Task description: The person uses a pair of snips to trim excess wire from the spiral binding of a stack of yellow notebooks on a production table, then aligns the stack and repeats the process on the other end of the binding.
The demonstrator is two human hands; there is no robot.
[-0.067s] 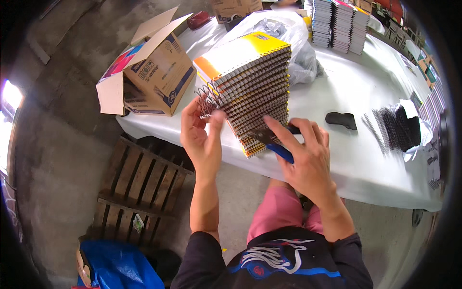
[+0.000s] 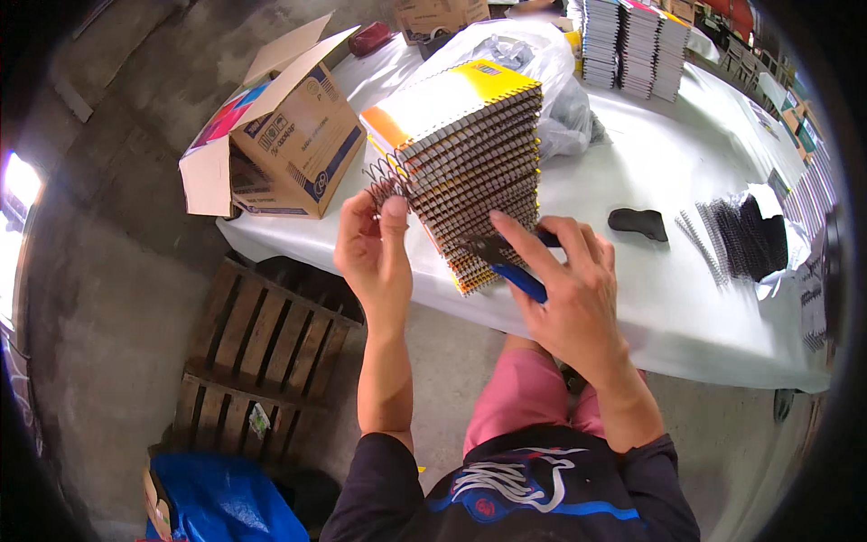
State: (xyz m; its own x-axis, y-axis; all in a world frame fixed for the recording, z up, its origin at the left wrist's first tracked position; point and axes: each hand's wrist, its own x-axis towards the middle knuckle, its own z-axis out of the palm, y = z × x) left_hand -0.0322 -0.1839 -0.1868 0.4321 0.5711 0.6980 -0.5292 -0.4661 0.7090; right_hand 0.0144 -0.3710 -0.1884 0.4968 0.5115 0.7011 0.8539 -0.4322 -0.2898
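Observation:
A tall stack of spiral-bound notebooks (image 2: 479,167) stands at the table's near edge, the top cover yellow, white and orange, its coil-bound sides facing me. Loose dark coil ends (image 2: 388,181) stick out at the stack's left corner. My left hand (image 2: 375,239) pinches these ends between thumb and fingers. In my right hand (image 2: 573,280) is a pair of pliers (image 2: 519,278) with blue handles, the dark jaws close against the lower coils. My right index finger stretches along the stack's face; whether the jaws grip a wire I cannot tell.
An open cardboard box (image 2: 298,144) stands left on the white-covered table (image 2: 650,298). Behind the stack lies a clear plastic bag (image 2: 560,108). More notebook stacks (image 2: 628,50) rise at the back. Right are a black pouch-like object (image 2: 638,224) and black coils (image 2: 741,235). A wooden pallet (image 2: 262,348) lies below.
My left thumb has shifted up and left, closing onto the coil ends. The pliers and right hand have moved very slightly left.

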